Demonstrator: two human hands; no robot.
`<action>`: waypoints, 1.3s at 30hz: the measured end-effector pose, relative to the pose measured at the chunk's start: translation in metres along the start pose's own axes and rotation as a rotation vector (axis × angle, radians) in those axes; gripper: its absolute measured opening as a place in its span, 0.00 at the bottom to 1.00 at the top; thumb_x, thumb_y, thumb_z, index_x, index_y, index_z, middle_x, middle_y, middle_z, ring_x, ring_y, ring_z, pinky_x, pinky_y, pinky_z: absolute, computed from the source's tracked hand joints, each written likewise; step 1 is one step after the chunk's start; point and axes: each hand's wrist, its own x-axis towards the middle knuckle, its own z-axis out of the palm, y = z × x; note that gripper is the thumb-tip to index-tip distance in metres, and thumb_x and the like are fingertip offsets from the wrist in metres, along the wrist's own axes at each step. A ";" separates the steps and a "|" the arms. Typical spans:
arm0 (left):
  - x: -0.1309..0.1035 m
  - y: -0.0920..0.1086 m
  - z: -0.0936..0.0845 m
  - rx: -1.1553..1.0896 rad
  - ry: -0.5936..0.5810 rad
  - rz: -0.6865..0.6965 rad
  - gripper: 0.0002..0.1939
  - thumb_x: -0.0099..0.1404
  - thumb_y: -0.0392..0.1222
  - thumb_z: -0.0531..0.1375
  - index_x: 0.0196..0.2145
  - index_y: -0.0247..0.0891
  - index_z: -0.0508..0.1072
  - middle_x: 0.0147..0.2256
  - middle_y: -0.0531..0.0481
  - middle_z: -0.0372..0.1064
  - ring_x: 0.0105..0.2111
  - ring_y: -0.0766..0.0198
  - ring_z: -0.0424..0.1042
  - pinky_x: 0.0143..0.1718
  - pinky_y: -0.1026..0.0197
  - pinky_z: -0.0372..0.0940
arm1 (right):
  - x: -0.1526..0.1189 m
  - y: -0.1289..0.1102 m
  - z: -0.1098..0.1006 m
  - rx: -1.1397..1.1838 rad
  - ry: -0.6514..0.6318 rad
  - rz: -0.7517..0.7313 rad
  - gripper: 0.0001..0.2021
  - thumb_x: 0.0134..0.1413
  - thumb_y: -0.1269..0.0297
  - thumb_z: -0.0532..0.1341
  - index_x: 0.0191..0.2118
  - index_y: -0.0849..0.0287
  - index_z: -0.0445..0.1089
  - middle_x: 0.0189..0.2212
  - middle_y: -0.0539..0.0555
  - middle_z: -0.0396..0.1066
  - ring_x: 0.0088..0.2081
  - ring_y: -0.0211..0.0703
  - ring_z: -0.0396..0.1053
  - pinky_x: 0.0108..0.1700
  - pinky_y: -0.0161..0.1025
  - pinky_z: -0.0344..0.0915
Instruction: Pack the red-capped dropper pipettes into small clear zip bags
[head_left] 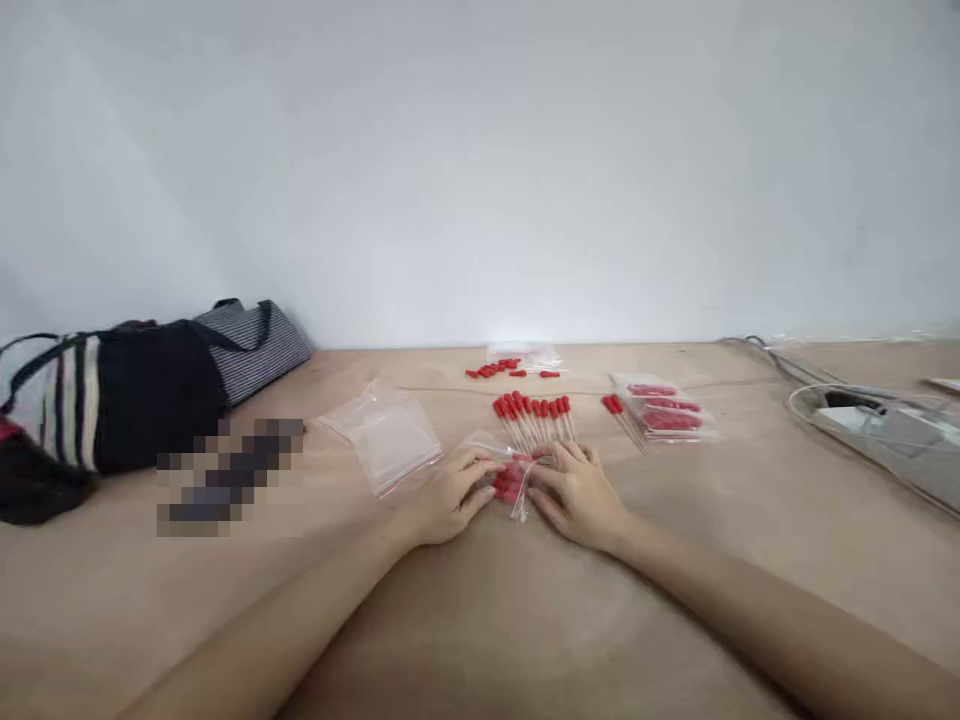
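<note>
Between my hands lies a clear plastic bag (508, 482) with several red rubber bulbs inside. My left hand (451, 492) closes its fingers on the bag's left side, and my right hand (574, 490) grips its right side. Just beyond my hands, several glass droppers (532, 418) with red bulbs lie side by side in a row. Two more red-tipped droppers (622, 420) lie to their right. Farther right sits a stack of filled clear bags (666, 410) showing red bulbs. Flat clear bags (390, 440) are piled to the left of my hands.
Loose red bulbs (495, 367) and a clear bag with thin tubes (529, 354) lie near the wall. Dark and striped fabric bags (161, 390) stand at left, beside a blurred-out dark object (236, 478). Cables (799, 375) and a white box (892, 445) occupy the right.
</note>
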 end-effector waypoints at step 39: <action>-0.002 0.001 -0.002 -0.004 -0.003 -0.025 0.17 0.64 0.41 0.51 0.51 0.41 0.59 0.50 0.46 0.59 0.50 0.58 0.58 0.52 0.54 0.54 | 0.000 -0.004 0.007 0.094 0.016 0.288 0.15 0.48 0.63 0.57 0.44 0.53 0.67 0.45 0.56 0.64 0.47 0.49 0.57 0.44 0.46 0.50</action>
